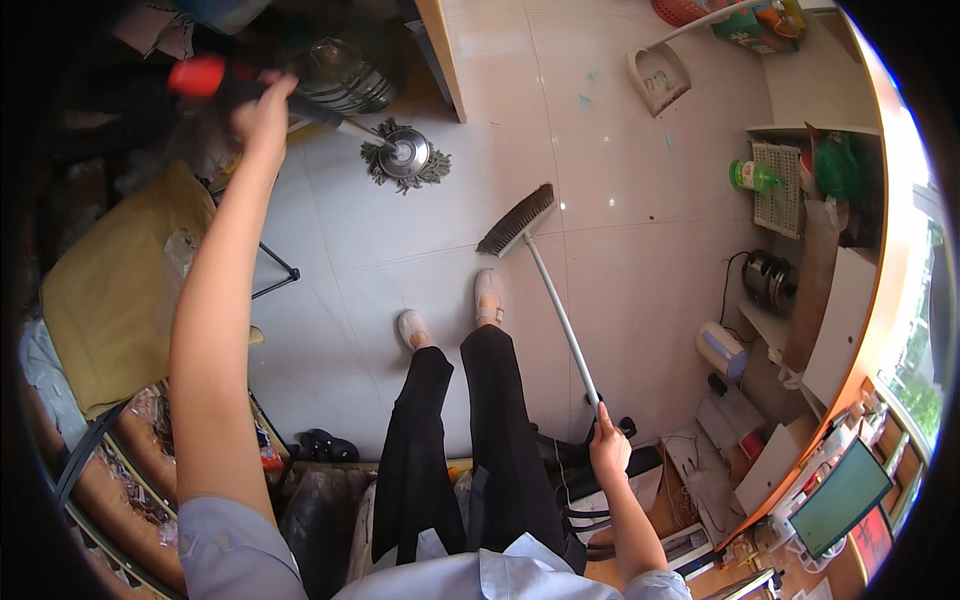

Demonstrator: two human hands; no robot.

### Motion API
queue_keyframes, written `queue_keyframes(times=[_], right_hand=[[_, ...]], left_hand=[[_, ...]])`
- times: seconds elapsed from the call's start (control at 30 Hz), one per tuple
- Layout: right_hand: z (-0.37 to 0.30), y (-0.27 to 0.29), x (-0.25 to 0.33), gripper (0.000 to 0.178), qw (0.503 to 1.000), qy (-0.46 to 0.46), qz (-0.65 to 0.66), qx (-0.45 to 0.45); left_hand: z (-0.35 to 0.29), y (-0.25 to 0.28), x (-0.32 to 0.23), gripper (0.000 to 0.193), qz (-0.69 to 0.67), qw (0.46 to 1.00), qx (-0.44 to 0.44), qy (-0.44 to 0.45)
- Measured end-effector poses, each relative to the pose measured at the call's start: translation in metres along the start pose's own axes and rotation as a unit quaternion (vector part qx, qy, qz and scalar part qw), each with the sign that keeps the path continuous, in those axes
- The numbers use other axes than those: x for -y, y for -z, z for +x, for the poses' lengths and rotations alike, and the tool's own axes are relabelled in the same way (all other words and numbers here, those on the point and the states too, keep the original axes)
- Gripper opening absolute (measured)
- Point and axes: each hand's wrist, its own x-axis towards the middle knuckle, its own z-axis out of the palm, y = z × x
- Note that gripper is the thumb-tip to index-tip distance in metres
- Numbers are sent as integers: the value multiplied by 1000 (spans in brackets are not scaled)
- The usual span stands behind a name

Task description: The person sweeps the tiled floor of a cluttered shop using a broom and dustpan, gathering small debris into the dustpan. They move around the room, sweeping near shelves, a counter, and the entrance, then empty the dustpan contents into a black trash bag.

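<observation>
My left hand (264, 112), slightly blurred, is raised at the upper left and closed round the dark handle of a mop (408, 152). The handle has a red end, and its metal shaft slants down to a round disc with grey-green strands on the tiles. My right hand (608, 446), low at the right, grips the top of a broom (563, 318). The broom's light pole runs away from me to a dark bristle head on the floor, just beyond my right shoe (488, 288).
A long-handled dustpan (657, 82) sits on the far floor. An olive chair (110, 280) stands at the left, near a large clear water bottle (350, 80). Along the right are shelves with a green bottle (745, 176), a white kettle (720, 348) and a desk monitor (840, 498).
</observation>
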Motion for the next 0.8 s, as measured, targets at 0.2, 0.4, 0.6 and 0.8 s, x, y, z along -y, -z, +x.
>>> queue_keyframes(times=[0.2,0.4,0.6,0.8], right_hand=[[-14,-18,19,48,1000,-5,-13,-12],[-16,-10,50,41,999,-42,-15,-9],[-16,2,70,43,996,-76,-26,23],[-45,48,59,40,986,-152,49,48]], left_hand=[[-120,157,22,20,-87,995,30,33],[-192,226,-51,25,-60,993,87,-44],[-224,271,-117,21,-22,977,155,-146],[-255,322,-138,22,-3,979,180,-94]])
